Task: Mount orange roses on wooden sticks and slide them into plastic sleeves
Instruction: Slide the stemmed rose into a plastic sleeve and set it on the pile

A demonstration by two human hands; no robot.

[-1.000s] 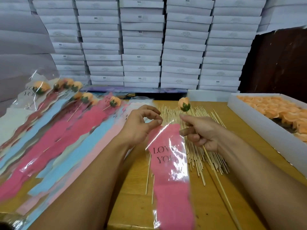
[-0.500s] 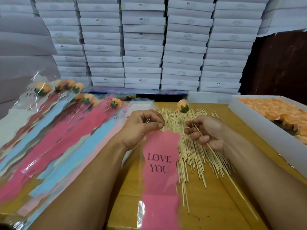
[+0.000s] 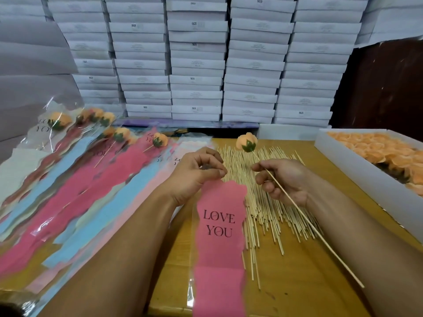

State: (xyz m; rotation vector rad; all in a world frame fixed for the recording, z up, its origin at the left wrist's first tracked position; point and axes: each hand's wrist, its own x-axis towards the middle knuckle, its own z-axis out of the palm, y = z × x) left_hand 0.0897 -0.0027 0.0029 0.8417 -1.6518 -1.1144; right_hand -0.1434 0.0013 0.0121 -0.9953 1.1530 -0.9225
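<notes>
Both forearms reached forward from the lower edge of the view over the wooden worktop (image 3: 297, 282).

The left hand (image 3: 194, 175) was held palm down with its fingers curled. Thumb and forefinger pinched the upper end of a clear plastic sleeve (image 3: 219, 236). The sleeve carried a pink insert printed "LOVE YOU" and ran from the pinch point toward the near edge of the worktop, between the two forearms.

The right hand (image 3: 283, 179) was turned with its palm toward the left, fingers curled. It gripped a wooden stick (image 3: 304, 216) between thumb and fingertips. The stick ran diagonally: its lower end pointed toward the near right, passing along the right forearm; its upper end carried an orange rose (image 3: 246, 141) with a green calyx. The rose stood above the hand, clear of the worktop and just beyond both hands.

A loose pile of sticks (image 3: 263, 202) lay on the worktop under and between the hands.

Finished sleeved roses (image 3: 91, 175) in pink, blue and pale sleeves lay fanned out to the left. A white tray of rose heads (image 3: 375, 156) stood at the right edge. Stacked white boxes (image 3: 196, 65) filled the wall behind.
</notes>
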